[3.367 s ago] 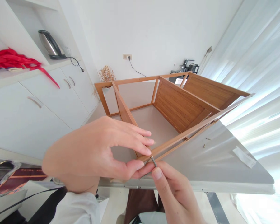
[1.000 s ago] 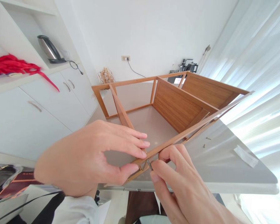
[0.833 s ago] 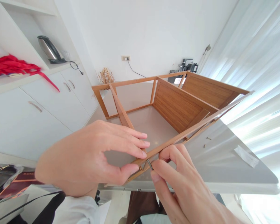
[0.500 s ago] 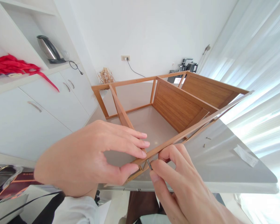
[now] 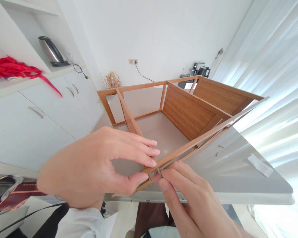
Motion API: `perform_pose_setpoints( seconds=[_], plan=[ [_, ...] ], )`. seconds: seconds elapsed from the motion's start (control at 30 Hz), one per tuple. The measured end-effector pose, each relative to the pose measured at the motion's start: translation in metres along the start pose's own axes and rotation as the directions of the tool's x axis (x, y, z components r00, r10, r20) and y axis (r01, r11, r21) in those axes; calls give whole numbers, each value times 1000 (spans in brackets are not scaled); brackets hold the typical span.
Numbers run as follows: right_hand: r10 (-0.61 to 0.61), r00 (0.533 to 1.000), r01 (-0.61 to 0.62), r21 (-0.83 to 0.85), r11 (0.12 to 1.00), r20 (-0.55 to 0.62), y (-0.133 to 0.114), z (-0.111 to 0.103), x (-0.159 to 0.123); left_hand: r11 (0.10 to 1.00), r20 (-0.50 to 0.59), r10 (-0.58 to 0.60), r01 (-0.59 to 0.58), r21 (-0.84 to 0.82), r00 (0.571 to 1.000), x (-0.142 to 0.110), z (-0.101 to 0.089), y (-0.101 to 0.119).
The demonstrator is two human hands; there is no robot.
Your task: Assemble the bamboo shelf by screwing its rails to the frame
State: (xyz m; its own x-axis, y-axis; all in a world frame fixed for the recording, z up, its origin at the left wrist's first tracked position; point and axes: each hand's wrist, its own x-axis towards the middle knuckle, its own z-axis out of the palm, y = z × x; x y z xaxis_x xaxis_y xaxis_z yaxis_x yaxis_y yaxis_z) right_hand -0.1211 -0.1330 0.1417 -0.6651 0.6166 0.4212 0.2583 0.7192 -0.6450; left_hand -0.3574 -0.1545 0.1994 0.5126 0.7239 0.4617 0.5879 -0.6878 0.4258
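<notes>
I stand at the grey table (image 5: 238, 175), and the wooden frame (image 5: 186, 114) takes up most of its top. Its panels already stand between the far and near sides, so I judge the main shape mostly done; whether every joint is tight I can't tell.

My left hand (image 5: 106, 158) has thumb and fingers about the near end of the front rail (image 5: 181, 150), steadying it. My right hand (image 5: 188, 191) pinches a slim metal piece (image 5: 159, 172) between thumb and forefinger, right against that rail; bolt or key, I can't say. This joint looks unfinished to me.

A clear packet (image 5: 260, 165) lies to the right, and near it two loose screws (image 5: 221, 146), which suggest that some fixing is left.

As for writing, the dark red box (image 5: 21, 191) carries a line of lettering too small to read, and I make out no brand anywhere.
</notes>
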Motion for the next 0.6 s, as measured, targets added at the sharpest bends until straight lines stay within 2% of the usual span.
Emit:
perform_pose_setpoints(
  seconds=[0.1,0.23,0.33,0.4,0.6],
  plan=[
    [134,987,-150,207,967,93,0,2,-2,1000,5,-7,7,5,1000,0,0,0],
    [250,955,-296,432,852,162,-2,8,-6,1000,10,-15,15,14,1000,-1,0,0],
    [268,952,-306,549,778,151,-2,15,-7,1000,7,-7,7,11,1000,-2,0,-1],
    [263,955,-294,583,758,139,-1,19,-8,1000,0,-3,3,11,1000,-3,0,-1],
    [238,967,-249,531,810,91,0,22,-10,1000,-4,0,0,11,1000,-3,1,-1]
  ],
)
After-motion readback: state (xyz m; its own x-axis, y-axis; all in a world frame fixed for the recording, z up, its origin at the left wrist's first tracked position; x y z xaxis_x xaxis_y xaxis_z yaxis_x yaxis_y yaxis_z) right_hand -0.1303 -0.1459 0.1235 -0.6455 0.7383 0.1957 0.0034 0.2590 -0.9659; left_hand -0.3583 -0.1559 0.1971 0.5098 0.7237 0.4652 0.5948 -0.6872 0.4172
